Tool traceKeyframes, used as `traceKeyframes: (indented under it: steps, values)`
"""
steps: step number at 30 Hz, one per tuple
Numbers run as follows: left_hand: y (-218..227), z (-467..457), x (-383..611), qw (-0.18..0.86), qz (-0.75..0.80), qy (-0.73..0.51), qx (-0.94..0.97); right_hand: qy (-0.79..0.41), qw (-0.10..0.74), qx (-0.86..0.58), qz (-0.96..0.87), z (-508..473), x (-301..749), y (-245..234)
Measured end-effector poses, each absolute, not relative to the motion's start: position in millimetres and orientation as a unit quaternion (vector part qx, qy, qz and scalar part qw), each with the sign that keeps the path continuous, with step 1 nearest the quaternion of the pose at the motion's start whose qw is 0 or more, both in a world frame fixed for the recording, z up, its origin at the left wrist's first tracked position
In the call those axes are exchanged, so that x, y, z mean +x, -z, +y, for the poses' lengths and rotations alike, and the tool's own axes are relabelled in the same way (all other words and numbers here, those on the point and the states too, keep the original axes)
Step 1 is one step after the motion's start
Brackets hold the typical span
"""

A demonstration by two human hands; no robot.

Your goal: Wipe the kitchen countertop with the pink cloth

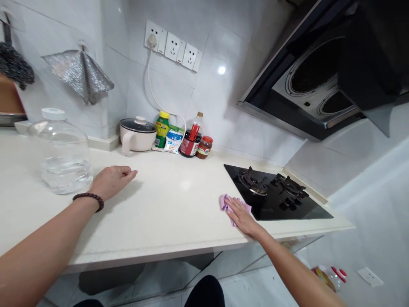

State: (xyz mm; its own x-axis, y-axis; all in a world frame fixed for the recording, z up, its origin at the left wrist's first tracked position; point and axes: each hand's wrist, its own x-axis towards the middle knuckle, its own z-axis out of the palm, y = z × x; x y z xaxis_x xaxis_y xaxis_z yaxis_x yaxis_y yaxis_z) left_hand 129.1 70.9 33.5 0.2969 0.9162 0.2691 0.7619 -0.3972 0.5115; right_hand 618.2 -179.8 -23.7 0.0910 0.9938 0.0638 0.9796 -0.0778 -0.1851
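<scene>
My right hand [240, 215] presses a pink-purple cleaning cloth [223, 202] onto the white countertop [172, 209], right beside the left edge of the black gas stove [268, 204]. Its fingers lie over the cloth, which bunches out around them. Over the left part of the counter hovers my left hand [112, 181], fingers curled in and nothing visible in them; a dark beaded bracelet [92, 196] circles that wrist. Just left of this hand stands a large clear plastic bottle [65, 157] with a white cap, partly filled with clear liquid.
Along the back wall stand a pale electric pot [139, 135], a green seasoning bottle [162, 130], a white-and-blue packet [173, 141], a dark jar [190, 146] and a red-lidded jar [204, 147]. A white cord [149, 81] hangs from the sockets. The range hood [306, 72] overhangs the stove.
</scene>
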Motion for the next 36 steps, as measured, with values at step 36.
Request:
traceKeyframes:
  steps: [36]
  values:
    - [-31.9,81.3,125.8,0.122,0.539,-0.298,0.779,0.053,0.089,-0.762,-0.639,-69.8,611.7,31.1]
